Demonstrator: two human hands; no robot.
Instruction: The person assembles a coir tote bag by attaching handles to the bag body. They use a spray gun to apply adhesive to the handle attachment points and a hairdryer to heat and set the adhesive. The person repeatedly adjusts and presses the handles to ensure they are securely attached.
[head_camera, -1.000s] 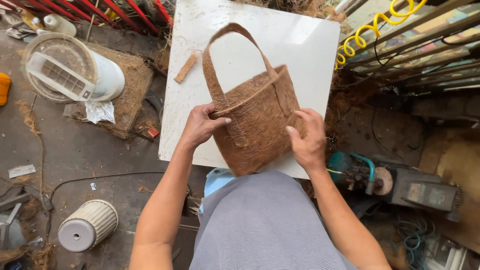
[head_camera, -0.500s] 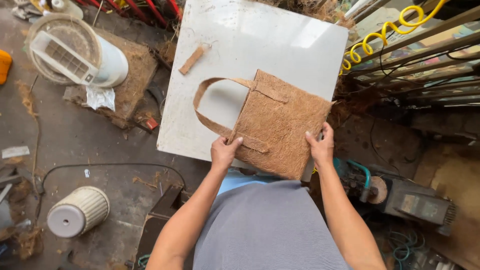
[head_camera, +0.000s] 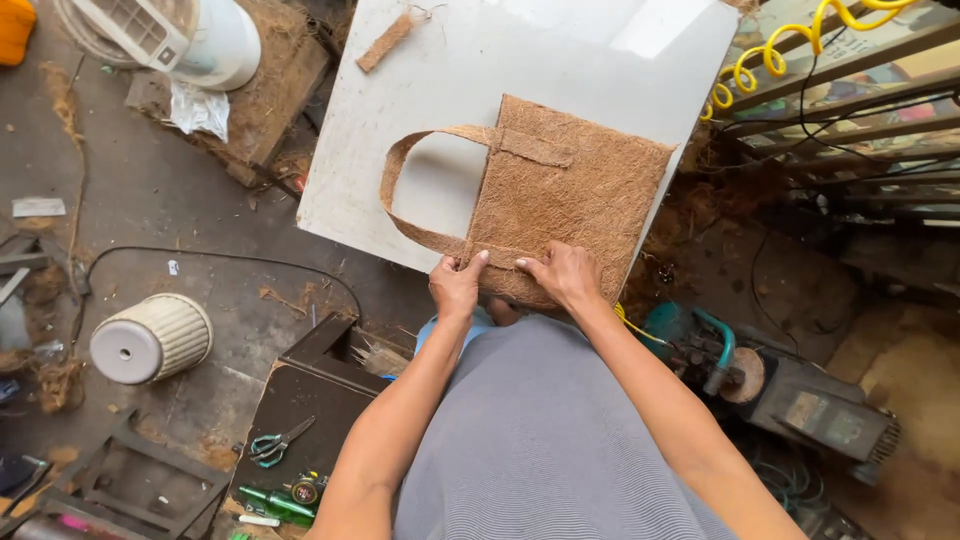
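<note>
Flat on the white surface (head_camera: 560, 60), near edge overhanging, lies the brown fibre bag (head_camera: 570, 190), handle loop (head_camera: 400, 180) pointing left. Left hand (head_camera: 457, 285) pinching the bag's near edge where the handle strap ends; right hand (head_camera: 565, 275) spread, pressing beside it. Best kept flat, pressing firmly along the seam, fingers close together.
</note>
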